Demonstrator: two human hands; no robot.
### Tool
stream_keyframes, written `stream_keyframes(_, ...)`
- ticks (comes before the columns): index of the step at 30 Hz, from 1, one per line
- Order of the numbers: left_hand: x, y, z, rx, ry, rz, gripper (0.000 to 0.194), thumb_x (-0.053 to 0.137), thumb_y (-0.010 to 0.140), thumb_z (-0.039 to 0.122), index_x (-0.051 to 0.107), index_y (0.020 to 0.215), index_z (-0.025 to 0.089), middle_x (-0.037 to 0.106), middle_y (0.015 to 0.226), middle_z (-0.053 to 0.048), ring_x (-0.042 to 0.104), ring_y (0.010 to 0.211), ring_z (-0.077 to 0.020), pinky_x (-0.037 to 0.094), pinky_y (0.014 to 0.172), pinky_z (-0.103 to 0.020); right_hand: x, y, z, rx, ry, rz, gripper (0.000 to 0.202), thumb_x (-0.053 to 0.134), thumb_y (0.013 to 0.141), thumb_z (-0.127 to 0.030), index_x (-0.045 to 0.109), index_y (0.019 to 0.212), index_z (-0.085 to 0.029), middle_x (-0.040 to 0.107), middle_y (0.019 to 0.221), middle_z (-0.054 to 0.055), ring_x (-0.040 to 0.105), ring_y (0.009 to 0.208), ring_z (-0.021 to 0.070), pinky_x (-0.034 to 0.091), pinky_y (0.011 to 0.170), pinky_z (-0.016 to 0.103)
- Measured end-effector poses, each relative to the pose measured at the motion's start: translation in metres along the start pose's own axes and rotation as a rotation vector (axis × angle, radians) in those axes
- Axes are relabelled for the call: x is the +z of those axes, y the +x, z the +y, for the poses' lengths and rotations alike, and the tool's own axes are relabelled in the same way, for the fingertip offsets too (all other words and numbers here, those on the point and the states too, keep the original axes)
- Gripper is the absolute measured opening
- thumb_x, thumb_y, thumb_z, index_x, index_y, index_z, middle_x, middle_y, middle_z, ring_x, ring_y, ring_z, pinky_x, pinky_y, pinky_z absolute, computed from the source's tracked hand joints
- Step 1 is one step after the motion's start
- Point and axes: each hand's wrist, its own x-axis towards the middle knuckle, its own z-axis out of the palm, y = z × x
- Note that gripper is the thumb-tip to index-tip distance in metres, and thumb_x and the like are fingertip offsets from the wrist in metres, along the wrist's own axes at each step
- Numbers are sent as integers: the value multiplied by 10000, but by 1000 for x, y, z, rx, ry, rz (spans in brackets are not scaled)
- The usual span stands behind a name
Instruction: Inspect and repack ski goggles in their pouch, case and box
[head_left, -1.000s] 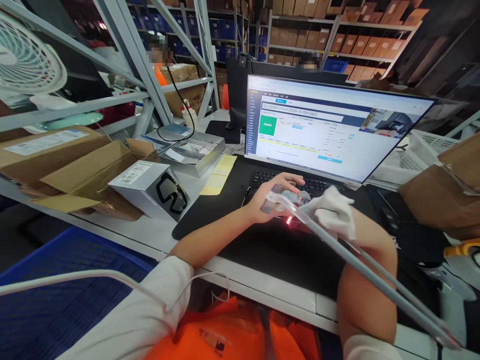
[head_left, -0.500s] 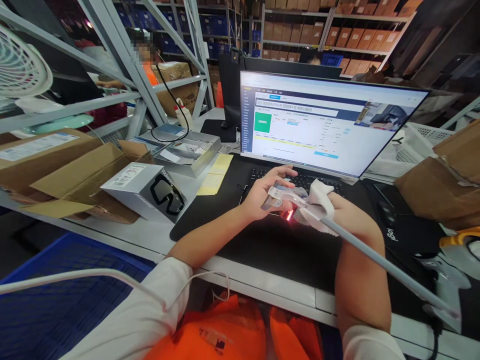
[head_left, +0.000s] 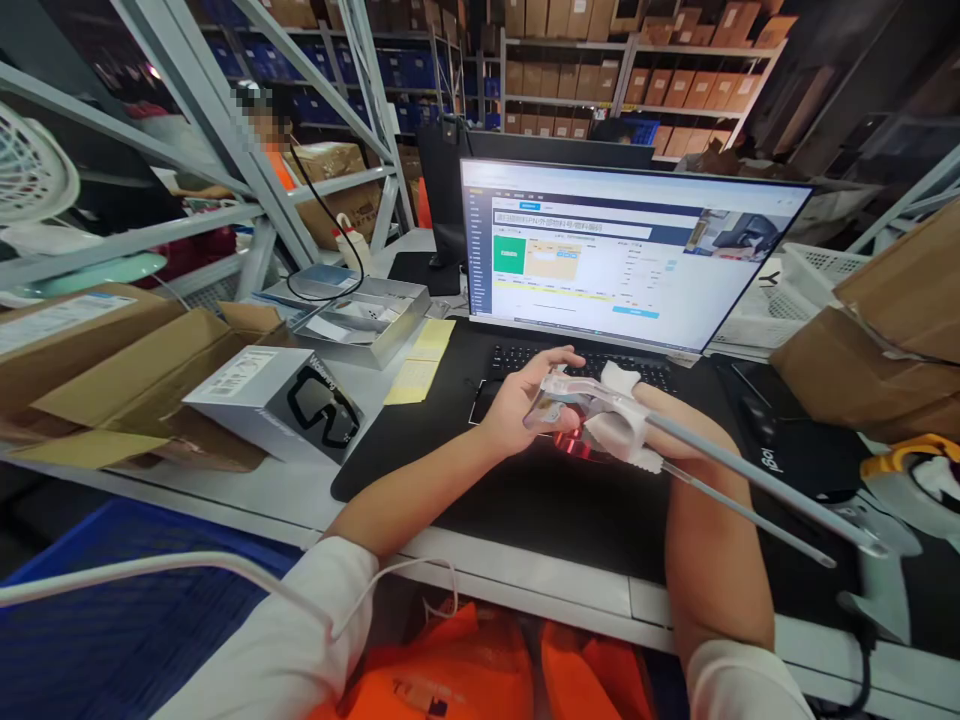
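In the head view, my left hand [head_left: 508, 412] is closed around one end of a pair of glasses [head_left: 576, 386] with a clear frame and a reddish, shiny lens. Two long grey temple arms [head_left: 757, 478] stretch from the frame over my right forearm. My right hand [head_left: 675, 420] presses a white cloth [head_left: 621, 432] against the glasses; its fingers are mostly hidden behind cloth and frame. Both hands are above the black desk mat [head_left: 480, 505], in front of the keyboard [head_left: 517, 356].
A lit monitor [head_left: 570, 300] stands behind the hands. To the left are a grey goggles-picture box [head_left: 259, 405], an open cardboard carton [head_left: 135, 375], a grey tray [head_left: 390, 335] and yellow paper [head_left: 421, 362]. A mouse [head_left: 757, 418] and tape roll [head_left: 911, 490] lie right. Another person sits beyond the frame.
The glasses have turned, so both temple arms now show apart. The cloth has shifted and bunched around the frame. The view has moved slightly.
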Motion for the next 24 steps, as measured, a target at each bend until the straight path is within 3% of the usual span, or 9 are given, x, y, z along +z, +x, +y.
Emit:
stream_keyframes(4, 16, -5, -11, -60, -38, -57, 602, 1059, 675, 688, 884, 1024, 230, 765, 1411, -180, 635, 1514, -427, 541, 1245, -596, 10, 0, -8, 49, 122, 29, 405, 893, 773, -543, 856, 975, -194, 804, 896, 74, 708, 770, 245, 582, 637, 327)
stream_keyframes(7, 6, -2, -1, 14, 62, -72, 588, 1066, 670, 674, 902, 1045, 251, 759, 1438, -175, 578, 1575, -448, 470, 1313, -654, 8, 2, -9, 6, 88, 31, 339, 905, 741, -494, 846, 902, -202, 812, 903, 66, 702, 803, 245, 587, 675, 325)
stream_keyframes(11, -15, 4, 17, 92, 155, -42, 571, 1077, 664, 652, 915, 1056, 270, 749, 1455, -174, 553, 1595, -452, 451, 1325, -682, -5, 0, -6, 13, 24, -92, 288, 871, 766, -476, 812, 790, -196, 795, 851, 47, 681, 781, 223, 580, 694, 319)
stream_keyframes(14, -14, 3, 19, 91, 155, -22, 535, 1065, 697, 643, 920, 1054, 270, 758, 1447, -173, 551, 1601, -447, 452, 1329, -676, -11, -6, -8, 53, 35, -157, 286, 864, 786, -479, 807, 767, -199, 766, 794, 37, 649, 710, 200, 547, 621, 297)
stream_keyframes(20, 6, -3, 9, -17, 64, -88, 499, 1030, 755, 645, 929, 1078, 279, 769, 1502, -171, 618, 1554, -428, 478, 1328, -635, 7, -9, -21, 31, 46, -45, 279, 882, 808, -482, 856, 851, -208, 794, 828, 51, 682, 710, 220, 591, 635, 318)
stream_keyframes(24, 4, -4, 14, 57, 175, -105, 525, 1009, 763, 685, 932, 1095, 286, 754, 1554, -169, 578, 1593, -456, 450, 1345, -674, 13, -5, -21, 7, 56, -15, 285, 855, 807, -478, 875, 922, -218, 803, 841, 51, 690, 714, 233, 595, 632, 330)
